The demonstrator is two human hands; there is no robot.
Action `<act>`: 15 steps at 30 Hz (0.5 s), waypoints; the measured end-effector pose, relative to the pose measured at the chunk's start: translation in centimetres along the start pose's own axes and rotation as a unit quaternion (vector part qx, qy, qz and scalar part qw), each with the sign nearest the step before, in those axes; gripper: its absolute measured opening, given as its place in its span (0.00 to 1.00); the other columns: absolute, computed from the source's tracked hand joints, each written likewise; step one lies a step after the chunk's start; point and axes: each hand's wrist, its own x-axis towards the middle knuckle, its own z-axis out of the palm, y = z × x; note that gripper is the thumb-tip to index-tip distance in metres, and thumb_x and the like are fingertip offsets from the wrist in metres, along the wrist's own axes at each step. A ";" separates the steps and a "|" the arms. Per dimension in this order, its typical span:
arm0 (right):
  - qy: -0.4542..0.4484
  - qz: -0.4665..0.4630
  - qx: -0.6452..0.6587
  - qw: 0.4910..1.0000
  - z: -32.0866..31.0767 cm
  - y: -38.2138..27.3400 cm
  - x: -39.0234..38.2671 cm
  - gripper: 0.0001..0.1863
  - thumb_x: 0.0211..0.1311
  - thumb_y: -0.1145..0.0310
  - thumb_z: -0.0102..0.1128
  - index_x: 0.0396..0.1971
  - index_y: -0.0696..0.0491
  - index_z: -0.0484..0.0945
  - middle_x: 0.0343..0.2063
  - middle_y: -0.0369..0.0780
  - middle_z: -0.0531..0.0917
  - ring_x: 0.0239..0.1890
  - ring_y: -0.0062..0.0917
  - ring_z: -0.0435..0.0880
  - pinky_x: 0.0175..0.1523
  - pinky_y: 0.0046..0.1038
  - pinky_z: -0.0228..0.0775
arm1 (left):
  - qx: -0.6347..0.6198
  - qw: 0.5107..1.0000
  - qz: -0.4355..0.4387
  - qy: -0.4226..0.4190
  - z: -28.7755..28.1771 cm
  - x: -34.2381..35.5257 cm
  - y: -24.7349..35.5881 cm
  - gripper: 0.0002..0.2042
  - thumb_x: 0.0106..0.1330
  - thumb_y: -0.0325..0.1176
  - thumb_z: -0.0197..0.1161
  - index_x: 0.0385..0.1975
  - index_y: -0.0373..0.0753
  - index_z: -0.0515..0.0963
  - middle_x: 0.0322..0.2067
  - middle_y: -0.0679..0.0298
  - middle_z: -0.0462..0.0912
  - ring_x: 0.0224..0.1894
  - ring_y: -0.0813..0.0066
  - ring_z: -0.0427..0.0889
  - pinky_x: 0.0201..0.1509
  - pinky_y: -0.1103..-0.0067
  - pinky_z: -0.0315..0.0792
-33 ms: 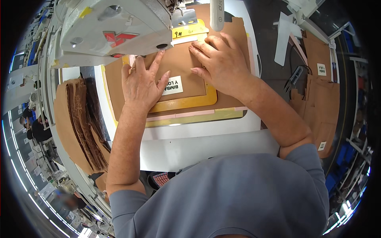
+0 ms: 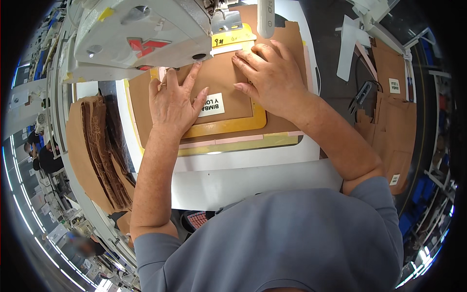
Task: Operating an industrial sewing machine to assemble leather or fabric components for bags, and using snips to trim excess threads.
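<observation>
My left hand [image 2: 177,102] rests with fingers spread on a brown panel [image 2: 219,80], its index fingertip at the underside of the white sewing machine head [image 2: 112,44]. My right hand [image 2: 267,80] lies on the panel to the right, fingers apart and bent, tips pressing near a white strip [image 2: 226,49] below a yellow marked plate [image 2: 228,37]. A white printed label [image 2: 211,106] sits on the panel beside my left thumb. A yellow template frame [image 2: 221,127] borders the panel over a larger brown sheet with pink and pale yellow edging. What lies under my fingertips is hidden.
A stack of brown pieces [image 2: 92,151] lies left, more labelled brown pieces [image 2: 389,136] right. Black snips [image 2: 361,96], a white cut piece [image 2: 348,44] and a white upright housing [image 2: 265,19] are nearby. Other people [image 2: 48,155] work at far left.
</observation>
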 end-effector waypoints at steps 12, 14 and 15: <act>-0.005 -0.009 0.010 1.000 0.9 -1.1 0.9 0.28 0.63 0.47 0.70 0.53 0.53 0.86 0.54 0.33 0.85 0.60 0.29 0.77 0.73 0.45 0.60 | 0.026 0.999 -0.007 -0.023 -0.3 -0.3 -1.1 0.28 0.76 0.58 0.54 0.75 0.66 0.68 0.58 0.52 0.78 0.48 0.65 0.87 0.68 0.58 0.62; 0.002 -0.015 0.006 1.000 1.1 -1.2 1.0 0.27 0.63 0.45 0.69 0.51 0.53 0.86 0.54 0.33 0.85 0.60 0.28 0.77 0.72 0.44 0.60 | 0.031 0.999 -0.008 -0.022 -0.5 -0.4 -1.2 0.28 0.76 0.56 0.55 0.75 0.65 0.69 0.59 0.53 0.78 0.51 0.65 0.86 0.68 0.58 0.62; 0.003 -0.016 0.008 1.000 1.2 -1.3 1.1 0.27 0.64 0.45 0.69 0.51 0.53 0.86 0.54 0.33 0.84 0.60 0.29 0.77 0.72 0.45 0.60 | 0.034 0.999 -0.006 -0.015 -0.5 -0.5 -1.2 0.28 0.75 0.55 0.56 0.75 0.64 0.69 0.59 0.53 0.78 0.53 0.65 0.85 0.68 0.58 0.62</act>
